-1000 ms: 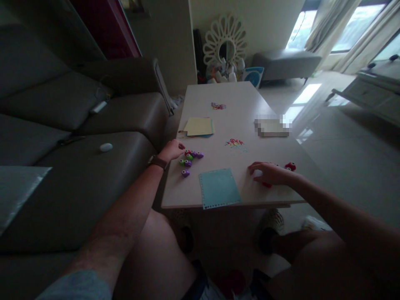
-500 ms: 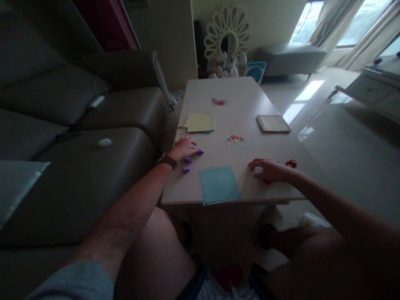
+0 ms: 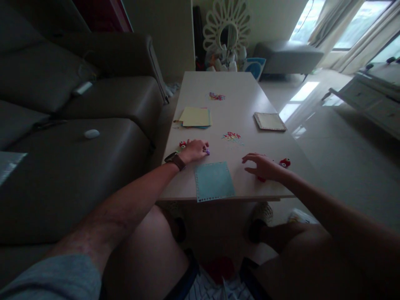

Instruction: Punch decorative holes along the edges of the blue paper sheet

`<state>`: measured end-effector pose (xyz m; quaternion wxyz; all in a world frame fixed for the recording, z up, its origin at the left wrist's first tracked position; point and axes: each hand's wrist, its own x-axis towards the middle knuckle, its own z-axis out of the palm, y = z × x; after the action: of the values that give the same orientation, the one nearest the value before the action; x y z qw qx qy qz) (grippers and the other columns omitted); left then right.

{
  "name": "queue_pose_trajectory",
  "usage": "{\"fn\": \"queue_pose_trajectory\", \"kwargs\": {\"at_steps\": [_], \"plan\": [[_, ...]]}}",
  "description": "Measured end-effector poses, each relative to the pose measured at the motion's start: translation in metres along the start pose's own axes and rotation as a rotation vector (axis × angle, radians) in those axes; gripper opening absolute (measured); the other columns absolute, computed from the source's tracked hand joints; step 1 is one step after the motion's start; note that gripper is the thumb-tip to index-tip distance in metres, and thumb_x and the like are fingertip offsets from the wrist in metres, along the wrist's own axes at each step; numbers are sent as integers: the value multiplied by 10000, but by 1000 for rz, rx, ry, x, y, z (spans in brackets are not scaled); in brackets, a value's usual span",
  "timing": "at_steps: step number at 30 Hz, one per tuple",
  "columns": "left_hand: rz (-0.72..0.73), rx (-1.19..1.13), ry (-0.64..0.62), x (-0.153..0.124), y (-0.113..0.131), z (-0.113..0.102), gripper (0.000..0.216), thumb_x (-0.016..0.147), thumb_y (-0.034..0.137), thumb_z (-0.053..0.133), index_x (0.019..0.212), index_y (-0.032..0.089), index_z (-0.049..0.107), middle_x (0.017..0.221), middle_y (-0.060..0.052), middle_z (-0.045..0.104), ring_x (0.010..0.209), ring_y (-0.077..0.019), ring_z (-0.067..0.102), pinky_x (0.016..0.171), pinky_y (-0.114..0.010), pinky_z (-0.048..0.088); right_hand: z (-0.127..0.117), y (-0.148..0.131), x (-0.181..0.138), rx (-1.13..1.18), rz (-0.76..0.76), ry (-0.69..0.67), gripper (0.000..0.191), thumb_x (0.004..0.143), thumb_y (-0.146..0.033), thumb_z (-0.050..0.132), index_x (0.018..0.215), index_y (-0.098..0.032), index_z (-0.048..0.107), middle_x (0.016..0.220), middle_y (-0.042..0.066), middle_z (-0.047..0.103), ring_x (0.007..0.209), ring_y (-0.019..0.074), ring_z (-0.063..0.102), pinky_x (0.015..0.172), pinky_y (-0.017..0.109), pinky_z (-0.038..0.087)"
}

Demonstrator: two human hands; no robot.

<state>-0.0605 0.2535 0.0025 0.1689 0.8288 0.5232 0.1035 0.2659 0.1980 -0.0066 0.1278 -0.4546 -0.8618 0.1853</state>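
At your far left, the dark brown leather-look sofa [image 3: 106,175] bears a small white oval object [image 3: 91,133]. A dark-strapped wristwatch [image 3: 176,160] circles your left wrist, above the edge of the long, pale, smooth counter [image 3: 240,85]. Just beyond that wrist lies a small glossy red piece with a round white eye spot [image 3: 182,144]. Your left hand [image 3: 195,151] is low over the counter, its fingers at a small rounded purple piece [image 3: 206,152]; you seem to touch it, but whether you grasp it I cannot tell. Beyond that hand lies a stack of pale yellow and blue paper sheets [image 3: 195,117]. Nearer you, a light blue square sheet with a punched border [image 3: 214,182] lies flat between your hands. Two scatters of tiny coloured bits, a far one [image 3: 216,96] and a nearer one [image 3: 232,136], lie past it. Your right hand [image 3: 264,166] is released, thumb and fingers parted, with a red item [image 3: 261,179] partly hidden beneath it. Beyond it sits a cream pad with a patterned border [image 3: 270,121]. Rounded red pieces [image 3: 285,162] lie just beside your right wrist.
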Motion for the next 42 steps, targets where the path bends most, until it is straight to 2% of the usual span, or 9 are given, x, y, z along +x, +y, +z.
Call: {"fn": "queue_pose_trajectory", "kwargs": {"at_steps": [3, 7, 17, 20, 24, 26, 31, 38, 42], "plan": [[136, -272, -26, -7, 25, 8, 383, 821, 217, 780, 1162, 145, 623, 952, -78, 734, 853, -180, 683, 768, -294, 492, 4, -24, 5, 185, -18, 85, 270, 859, -300, 685, 1117, -225, 655, 1114, 99, 698, 944, 254, 682, 830, 420, 563], [191, -573, -46, -16, 52, 13, 420, 796, 209, 808, 1140, 134, 580, 867, -65, 718, 766, -167, 681, 674, -262, 504, 10, -54, 9, 372, -36, 67, 413, 873, -306, 694, 1277, -255, 621, 1147, 89, 680, 884, 210, 693, 792, 383, 586], [123, -902, -244, -11, 58, 24, 404, 792, 224, 796, 1088, 125, 540, 894, -94, 703, 808, -195, 681, 691, -300, 517, 20, -57, 14, 532, -41, 103, 226, 879, -306, 705, 1087, -217, 697, 950, 53, 684, 835, 193, 690, 773, 351, 577], [152, -782, -308, -7, 48, 22, 412, 751, 229, 818, 1067, 121, 577, 978, -110, 692, 892, -212, 670, 759, -319, 523, 19, -54, 14, 477, -50, 105, 231, 859, -287, 714, 1076, -211, 703, 955, 56, 654, 823, 192, 680, 768, 354, 575], [87, -231, -223, -6, 34, 20, 540, 604, 253, 910, 1051, 128, 635, 1091, -128, 658, 1034, -279, 620, 854, -345, 488, 18, -49, 12, 361, -57, 122, 222, 854, -231, 665, 1070, -204, 710, 966, 67, 628, 811, 191, 666, 778, 366, 566], [39, -120, -248, -7, 31, 21, 555, 601, 275, 911, 1067, 142, 640, 1103, -117, 661, 1040, -283, 618, 856, -340, 472, 17, -46, 11, 329, -63, 120, 184, 838, -202, 654, 1014, -202, 705, 956, 66, 624, 795, 187, 658, 760, 357, 560], [1, -133, -309, -10, 33, 23, 479, 640, 245, 870, 1050, 172, 633, 943, -47, 696, 866, -235, 642, 755, -321, 436, 10, -44, 8, 230, -69, 69, 173, 803, -128, 629, 951, -218, 648, 958, 54, 624, 766, 173, 635, 732, 327, 533], [86, -140, -304, -7, 29, 23, 133, 687, 153, 759, 787, 158, 672, 767, -40, 660, 725, -194, 588, 653, -295, 397, 4, -42, 6, 179, -45, 64, 204, 748, -101, 643, 904, -223, 595, 892, 26, 634, 732, 166, 619, 692, 310, 505], [164, -215, -302, -7, 31, 15, 25, 775, 155, 676, 774, 149, 652, 737, -19, 640, 695, -156, 560, 637, -264, 384, 8, -41, 6, 208, -84, 51, 153, 781, -136, 674, 893, -222, 615, 892, 24, 651, 781, 174, 616, 725, 319, 517]]}}
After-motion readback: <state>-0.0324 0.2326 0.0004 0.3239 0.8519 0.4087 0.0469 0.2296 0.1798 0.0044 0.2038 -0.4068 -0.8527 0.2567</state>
